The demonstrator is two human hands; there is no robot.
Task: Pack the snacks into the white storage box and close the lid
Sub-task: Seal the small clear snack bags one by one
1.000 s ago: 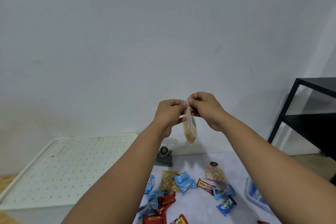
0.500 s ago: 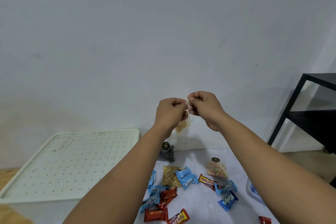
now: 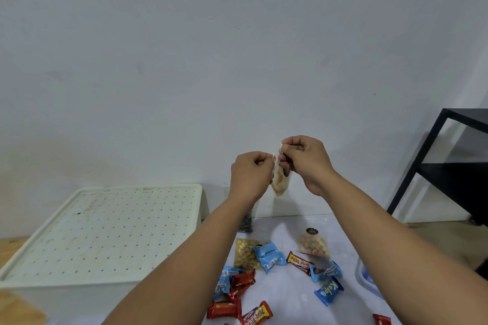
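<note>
White storage box (image 3: 100, 235), at left, lid on, its perforated top showing; nothing appears packed yet. Left hand (image 3: 250, 177) and right hand (image 3: 307, 161), raised before the wall (image 3: 237, 47), each pinch the top edge of a small clear pouch (image 3: 280, 182) of pale snacks, which hangs between them well above the worktop (image 3: 285, 235). The step in hand is probably sealing the pouch: the fingertips should press along the whole strip, keeping the pouch upright so nothing spills. Below, on the pale worktop, lie a bag of tan puffs (image 3: 244, 253), blue wrappers (image 3: 269, 256), red wrappers (image 3: 241, 282), a bag of coloured sweets (image 3: 314, 244). At far right stands a black metal shelf (image 3: 454, 166); wooden floor beneath.
</note>
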